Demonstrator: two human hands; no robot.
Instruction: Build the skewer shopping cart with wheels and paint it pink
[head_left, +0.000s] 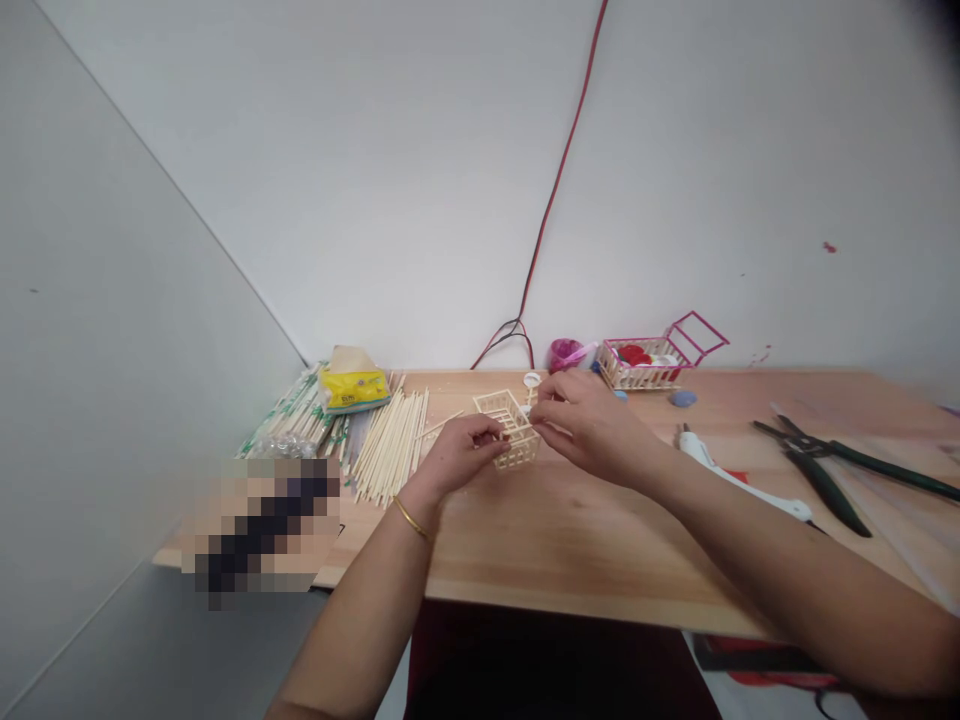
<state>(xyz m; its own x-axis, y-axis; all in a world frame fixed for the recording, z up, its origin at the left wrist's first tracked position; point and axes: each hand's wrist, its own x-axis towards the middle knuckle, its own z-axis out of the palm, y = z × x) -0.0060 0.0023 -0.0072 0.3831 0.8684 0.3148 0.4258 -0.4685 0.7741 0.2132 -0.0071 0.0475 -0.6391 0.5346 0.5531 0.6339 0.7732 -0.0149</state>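
Note:
A small open box frame built of thin wooden sticks [513, 428] is held just above the wooden table [585, 540], between both hands. My left hand [459, 455], with a gold bangle on the wrist, has its fingers curled round the frame's near left side. My right hand [589, 420] pinches at the frame's right side, fingers pressed together; whether a stick is in the pinch I cannot tell. A small white round piece on a stick [532, 381] stands just behind the frame.
A heap of loose wooden sticks [390, 445] and wrapped stick bundles [296, 420] lie at the left, with a yellow packet [352, 385]. A pink stick basket [652, 362] stands by the wall. A white glue gun [739, 478] and dark pliers [825, 470] lie at the right.

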